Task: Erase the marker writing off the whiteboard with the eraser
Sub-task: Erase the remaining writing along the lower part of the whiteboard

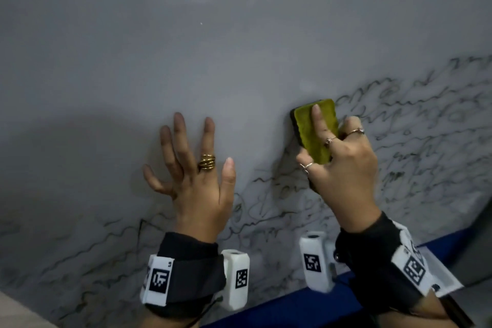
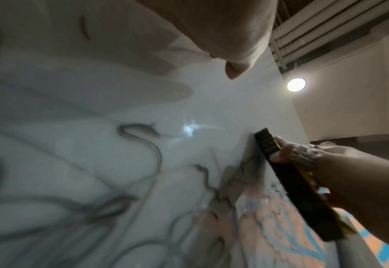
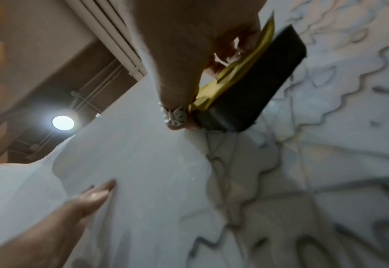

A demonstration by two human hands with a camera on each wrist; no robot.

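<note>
My right hand [image 1: 338, 157] grips a yellow-backed eraser [image 1: 314, 128] with a black pad and presses it flat against the whiteboard [image 1: 186, 48]. The index finger lies along the eraser's back. Black marker writing [image 1: 415, 125] covers the board to the right of the eraser and runs below both hands. The area above and left of the eraser is wiped clean. My left hand [image 1: 191, 168] rests flat on the board, fingers spread, to the left of the eraser. In the right wrist view the eraser [image 3: 248, 90] shows its black pad against the board. The left wrist view shows the eraser [image 2: 296, 185] edge-on.
A blue frame edge [image 1: 306, 303] runs along the board's bottom right. In the wrist views a ceiling lamp [image 2: 296, 84] and pipes show beyond the board's top edge.
</note>
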